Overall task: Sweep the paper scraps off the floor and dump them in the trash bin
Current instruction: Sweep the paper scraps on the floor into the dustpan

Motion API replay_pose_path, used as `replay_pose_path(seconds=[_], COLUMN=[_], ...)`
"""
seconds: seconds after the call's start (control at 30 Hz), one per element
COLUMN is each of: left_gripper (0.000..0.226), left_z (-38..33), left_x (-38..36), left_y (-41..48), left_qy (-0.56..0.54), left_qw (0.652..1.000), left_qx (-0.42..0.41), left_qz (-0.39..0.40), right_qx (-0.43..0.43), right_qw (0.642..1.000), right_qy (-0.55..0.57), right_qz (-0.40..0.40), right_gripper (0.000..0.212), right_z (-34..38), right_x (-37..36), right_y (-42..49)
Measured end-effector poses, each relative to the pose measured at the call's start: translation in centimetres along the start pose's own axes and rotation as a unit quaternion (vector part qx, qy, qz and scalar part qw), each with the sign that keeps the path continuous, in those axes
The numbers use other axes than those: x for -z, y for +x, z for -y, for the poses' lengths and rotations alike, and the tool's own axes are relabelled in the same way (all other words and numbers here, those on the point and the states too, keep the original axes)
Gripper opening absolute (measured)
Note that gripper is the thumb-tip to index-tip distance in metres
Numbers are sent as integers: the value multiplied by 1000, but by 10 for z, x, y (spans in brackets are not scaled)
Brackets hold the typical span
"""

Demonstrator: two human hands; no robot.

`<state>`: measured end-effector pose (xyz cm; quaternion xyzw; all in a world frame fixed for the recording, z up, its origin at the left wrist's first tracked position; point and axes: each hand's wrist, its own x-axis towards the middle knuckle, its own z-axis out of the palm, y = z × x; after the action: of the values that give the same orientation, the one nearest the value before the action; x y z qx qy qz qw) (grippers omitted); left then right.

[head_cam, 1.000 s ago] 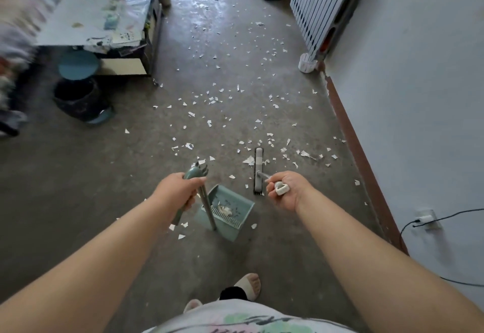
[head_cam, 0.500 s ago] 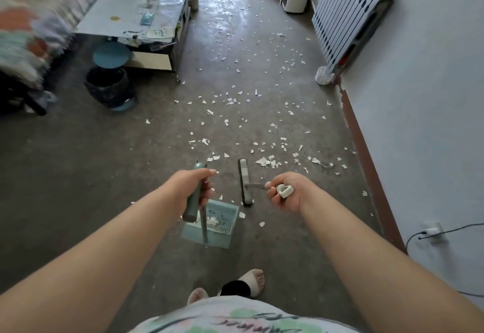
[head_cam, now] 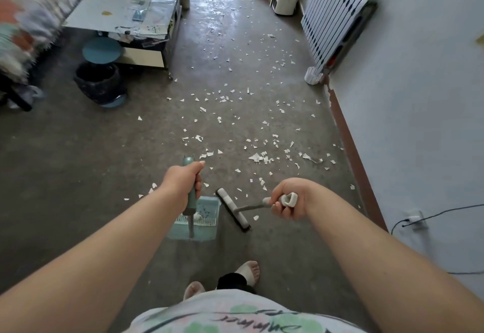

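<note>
Left hand (head_cam: pixel 182 180) clenched on teal dustpan (head_cam: pixel 195 221) handle; right hand (head_cam: pixel 290 199) grasping broom (head_cam: pixel 233 208) handle, head beside dustpan; paper scraps (head_cam: pixel 258 157) scattered ahead.

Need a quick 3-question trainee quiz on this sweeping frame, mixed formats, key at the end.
1. True or false: the left hand grips the dustpan handle.
2. The broom head lies: A) inside the dustpan B) on the floor just right of it C) against the radiator.
3. Fill in: most paper scraps lie ___ of the dustpan, toward the doorway.

Key: 1 true; 2 B; 3 ahead. Right hand holds the broom.
</note>
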<state>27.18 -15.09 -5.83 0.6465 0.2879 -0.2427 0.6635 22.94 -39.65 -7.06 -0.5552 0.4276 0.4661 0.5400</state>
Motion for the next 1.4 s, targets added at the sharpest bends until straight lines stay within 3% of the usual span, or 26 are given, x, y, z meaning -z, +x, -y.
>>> replay_pose_path(seconds=[0.2,0.47,0.73,0.87,1.1,1.4], left_gripper=[43,40,40,40,37,33], left_z=[9,8,-6,-9,-8,-11], left_x=[-3,-19,-55,-68,-84,-104], left_y=[5,17,23,34,50,51], left_qy=[44,42,61,29,-5,-22], left_qw=[998,997,994,994,993,989], left_qx=[-31,-44,-48,-33,-29,-31], left_qz=[-22,-49,-83,-96,-118,-144], right_qx=[-41,-69,-18,29,66,108], right_qw=[998,996,996,996,992,992], right_qy=[-45,-50,-12,8,-53,28], right_qz=[36,6,-82,-83,-97,-63], right_gripper=[18,17,11,17,23,23], right_z=[-16,-5,17,36,74,103], right_x=[20,55,101,119,159,155], right_y=[-4,33,71,87,105,98])
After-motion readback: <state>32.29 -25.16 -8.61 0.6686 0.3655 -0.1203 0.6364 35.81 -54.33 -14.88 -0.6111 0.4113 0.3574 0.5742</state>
